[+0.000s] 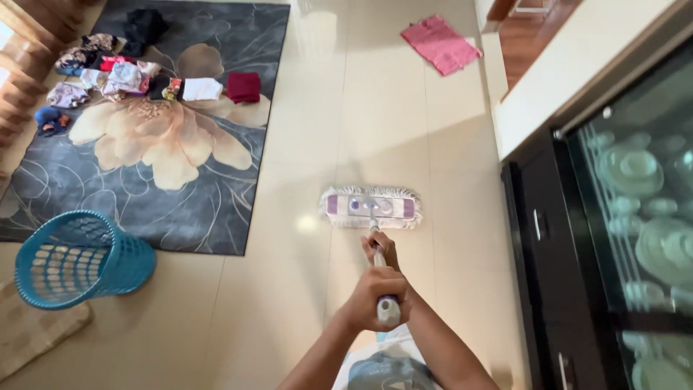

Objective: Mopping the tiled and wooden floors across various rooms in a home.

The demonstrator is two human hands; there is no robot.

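Both hands grip the handle [377, 253] of a flat mop. Left hand [374, 295] is clenched round the upper end, nearest the body; right hand [381, 248] is clenched round the shaft further down, approx. midway toward the mop head [370, 207]. Mop head: rectangular, white fringe, purple end panels, lying flat on the cream tile floor [303, 144], just ahead of the hands. Left of floor: dark floral rug [166, 173] w/ folded clothes [144, 79] along its far part. Teal laundry basket [76, 258] lies tipped at the rug's near corner. Pink mat [440, 43] at the far side. Dark glass-front cabinet [621, 238] on the right, holding dishes.
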